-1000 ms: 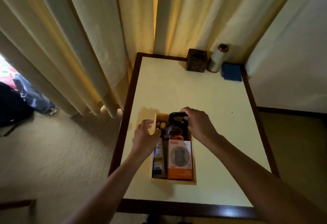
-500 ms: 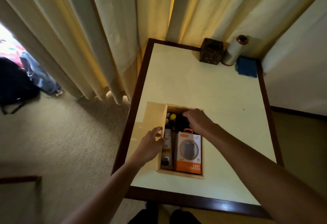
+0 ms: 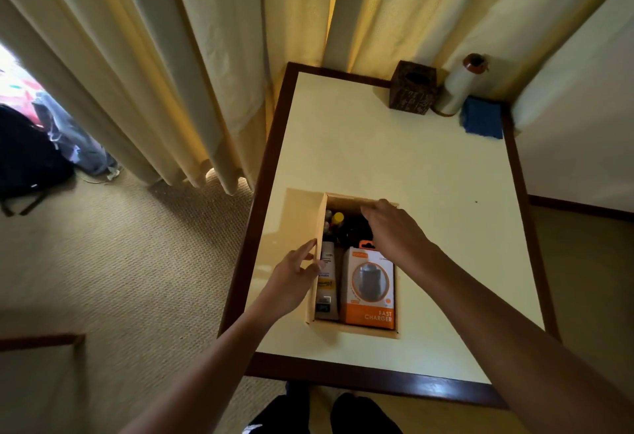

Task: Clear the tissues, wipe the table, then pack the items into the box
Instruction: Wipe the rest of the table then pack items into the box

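Note:
An open cardboard box [image 3: 353,328] sits on the cream table [image 3: 394,159] near its front left, with its lid flap [image 3: 302,214] lying flat to the left. Inside are an orange and white "Fast Charger" pack [image 3: 368,291], a white tube [image 3: 326,284], a yellow-capped bottle [image 3: 338,218] and a black item [image 3: 353,233]. My left hand [image 3: 291,279] holds the box's left wall, thumb over its top edge and fingers along the outside. My right hand [image 3: 394,227] hovers palm down over the box's far end with straight fingers and holds nothing; it partly hides the black item.
A dark brown tissue box [image 3: 413,92], a white roll on a holder [image 3: 459,88] and a folded blue cloth [image 3: 482,121] stand at the table's far right corner. Curtains [image 3: 171,56] hang left and behind. Bags [image 3: 31,152] lie on the carpet at far left.
My right hand lowered the black item into the box and let go of it. My left hand slid from the flap's far end down along the left wall.

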Demonstrator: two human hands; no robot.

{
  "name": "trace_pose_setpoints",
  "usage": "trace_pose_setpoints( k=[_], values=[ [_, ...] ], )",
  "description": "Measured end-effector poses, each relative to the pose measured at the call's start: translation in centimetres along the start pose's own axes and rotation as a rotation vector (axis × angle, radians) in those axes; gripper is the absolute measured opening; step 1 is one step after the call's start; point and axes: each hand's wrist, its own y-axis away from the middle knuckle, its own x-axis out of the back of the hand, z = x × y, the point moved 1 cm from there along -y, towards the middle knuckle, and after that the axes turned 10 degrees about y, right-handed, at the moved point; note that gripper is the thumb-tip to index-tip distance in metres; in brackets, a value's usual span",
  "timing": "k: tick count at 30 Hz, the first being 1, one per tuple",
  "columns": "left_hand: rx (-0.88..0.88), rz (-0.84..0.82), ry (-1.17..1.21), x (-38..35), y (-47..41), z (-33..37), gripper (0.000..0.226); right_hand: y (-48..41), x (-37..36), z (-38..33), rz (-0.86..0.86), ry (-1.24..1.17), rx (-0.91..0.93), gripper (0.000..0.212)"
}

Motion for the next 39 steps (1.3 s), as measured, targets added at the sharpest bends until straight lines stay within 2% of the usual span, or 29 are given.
trace_pose_setpoints(
  k=[3,8,14,18,24,26,30,32,33,35,36,39],
  values=[
    [0.0,0.007,0.02,-0.1,-0.1,-0.2,0.056,0.1,0.0,-0.2,-0.012,0.002,0.01,0.031],
    [-0.016,0.001,0.035,-0.2,0.2,0.0,0.054,-0.5,-1.2,-0.1,-0.095,-0.006,0.031,0.02],
    [-0.044,-0.007,0.022,-0.2,0.6,-0.1,0.055,-2.0,-1.0,-0.9,-0.192,-0.056,0.024,0.016],
    [-0.04,0.0,0.03,-0.2,0.7,-0.4,0.054,-2.4,-1.2,-0.9,-0.08,-0.105,0.01,0.017],
    [-0.029,-0.007,0.031,-0.2,0.9,-0.4,0.055,-2.8,-2.3,-1.0,-0.227,-0.317,-0.054,0.022],
    [-0.017,-0.008,0.049,-0.1,0.9,-0.4,0.055,-2.5,-1.8,-0.8,-0.183,-0.376,-0.078,0.02],
    [-0.007,-0.002,0.065,-0.1,0.9,-0.2,0.052,-1.8,0.4,0.6,0.171,-0.367,-0.265,0.023],
    [-0.006,0.005,0.09,-0.3,1.0,-0.1,0.05,-2.2,1.0,1.5,0.263,-0.375,-0.293,0.024],
    [-0.009,0.013,0.103,-0.4,1.1,-0.1,0.049,-2.4,0.8,1.9,0.248,-0.37,-0.257,0.028],
    [-0.006,0.038,0.123,-0.6,1.2,-0.1,0.049,-2.8,-0.1,2.6,0.103,-0.351,-0.17,0.041],
    [-0.004,0.045,0.124,-0.6,1.2,-0.1,0.05,-2.9,-0.8,3.0,0.029,-0.361,-0.149,0.041],
    [-0.024,0.047,0.088,-0.3,1.2,-0.4,0.05,-3.0,-2.4,3.6,-0.013,-0.368,-0.166,0.017]
  ],
)
